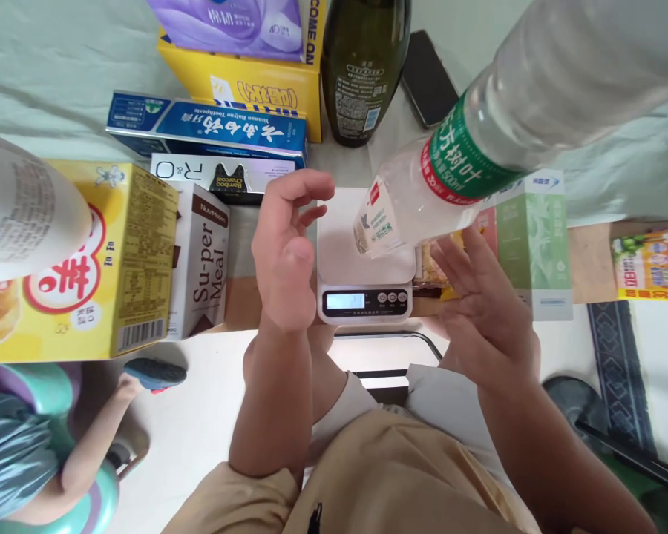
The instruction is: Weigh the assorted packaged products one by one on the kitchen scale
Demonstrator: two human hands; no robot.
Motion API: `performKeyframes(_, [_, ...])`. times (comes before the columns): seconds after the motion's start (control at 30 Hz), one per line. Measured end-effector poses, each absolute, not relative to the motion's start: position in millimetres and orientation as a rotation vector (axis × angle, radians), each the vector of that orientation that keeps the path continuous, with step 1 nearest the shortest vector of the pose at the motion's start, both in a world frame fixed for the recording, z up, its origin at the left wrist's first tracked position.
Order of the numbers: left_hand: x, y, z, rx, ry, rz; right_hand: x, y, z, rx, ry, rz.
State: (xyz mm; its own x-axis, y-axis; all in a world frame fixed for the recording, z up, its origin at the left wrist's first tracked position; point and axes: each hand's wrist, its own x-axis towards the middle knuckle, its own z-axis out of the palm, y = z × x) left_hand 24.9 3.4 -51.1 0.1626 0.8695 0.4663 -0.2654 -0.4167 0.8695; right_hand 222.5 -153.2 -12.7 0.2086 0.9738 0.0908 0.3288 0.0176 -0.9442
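A clear plastic water bottle (450, 159) with a green and red label rises from the white kitchen scale (367, 271). Its base appears to rest on the weighing plate, and its top leans large towards the camera. The scale's display is lit, but its digits are too faint to read. Left of the scale, my left hand (286, 252) is raised with fingers loosely curved and apart, holding nothing. My right hand (482, 311) is spread open on the other side, below the bottle and apart from it, near a small yellow packet (450, 259).
On the left stand a yellow carton (139, 274), a Su-per Meal box (205, 259), toothpaste boxes (211, 126) and a white bottle (22, 208). A dark green bottle (361, 74) and black phone (430, 78) are behind. A green box (534, 245) stands right. Another person's leg (97, 437) shows lower left.
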Motion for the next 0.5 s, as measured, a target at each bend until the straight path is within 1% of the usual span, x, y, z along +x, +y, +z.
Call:
performKeyframes(0.1, [27.1,2.1,-51.6,1.475,0.587,1.442,220.8,-151.1,-9.3,-1.461,-1.323,0.761])
performKeyframes(0.33, [32.2,1.8,-55.4,1.551,0.604,1.415,220.7,-146.9,-7.3,-1.437,-1.341,0.719])
performKeyframes(0.5, [32.2,2.8,-57.3,1.595,0.552,1.385,220.5,-147.0,-7.6,-1.454,-1.334,0.738])
